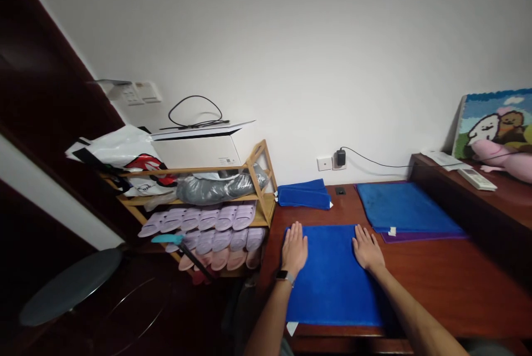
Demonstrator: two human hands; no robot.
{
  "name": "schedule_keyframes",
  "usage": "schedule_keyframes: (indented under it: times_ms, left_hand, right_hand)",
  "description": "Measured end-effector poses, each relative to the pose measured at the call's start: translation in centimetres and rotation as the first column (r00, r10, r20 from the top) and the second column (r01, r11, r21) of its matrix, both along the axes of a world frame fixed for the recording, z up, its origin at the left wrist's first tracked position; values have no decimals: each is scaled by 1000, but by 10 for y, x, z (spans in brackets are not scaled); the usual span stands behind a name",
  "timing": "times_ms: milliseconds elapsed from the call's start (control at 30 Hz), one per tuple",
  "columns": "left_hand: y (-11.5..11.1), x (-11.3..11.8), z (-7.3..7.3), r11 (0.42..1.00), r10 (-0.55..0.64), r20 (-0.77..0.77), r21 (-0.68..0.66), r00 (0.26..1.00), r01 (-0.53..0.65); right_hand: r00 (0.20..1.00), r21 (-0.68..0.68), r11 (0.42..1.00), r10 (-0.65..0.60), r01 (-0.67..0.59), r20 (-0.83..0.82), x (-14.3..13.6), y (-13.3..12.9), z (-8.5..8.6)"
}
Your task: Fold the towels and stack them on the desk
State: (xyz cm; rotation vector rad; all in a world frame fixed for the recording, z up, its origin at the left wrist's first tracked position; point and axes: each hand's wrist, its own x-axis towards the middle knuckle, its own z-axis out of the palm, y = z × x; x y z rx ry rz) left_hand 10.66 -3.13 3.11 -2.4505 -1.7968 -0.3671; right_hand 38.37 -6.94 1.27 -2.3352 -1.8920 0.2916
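Note:
A bright blue towel (332, 278) lies spread flat on the reddish-brown desk (440, 284), with a white tag at its near left corner. My left hand (295, 249) rests flat on the towel's far left part, fingers stretched forward; a watch is on that wrist. Over the far right edge lies my right hand (368, 249), palm down with its fingers extended. Neither hand grips the cloth. Behind the towel, folded blue towels (304, 195) sit against the wall. To the right, more towels are stacked flat, a blue one (405, 206) over a purple one (424, 237).
Left of the desk stands a wooden rack (262, 178) with several slippers (224, 217) and a white box (199, 148) on top. A round stool (70, 284) is at lower left. On the raised right ledge lie a remote control (477, 179) and a pink plush toy (505, 159).

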Motion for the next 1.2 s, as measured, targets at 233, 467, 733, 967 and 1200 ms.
schedule_keyframes:
  times_ms: [233,467,733,967,1200]
  left_hand:
    - [-41,98,-15,946,-313,94,-63,945,319]
    - [-27,-19,-22,993,-35,2,-117,999,35]
    - [-27,-57,-22,994,55,-26,-93,998,-57]
    - [-28,-55,-20,995,62,-34,-79,997,-65]
    - [-32,-47,-8,998,38,-53,-55,998,-41]
  right_hand:
    - [999,5,1000,12,-13,32,2,0,-4]
    - [1000,6,1000,18,-18,3,4,0,-7]
    - [1000,-16,1000,11,-10,6,4,3,-5]
    - [1000,25,1000,19,-19,7,-6,-45,-10]
    - [998,35,998,49,-51,33,-12,-79,-13]
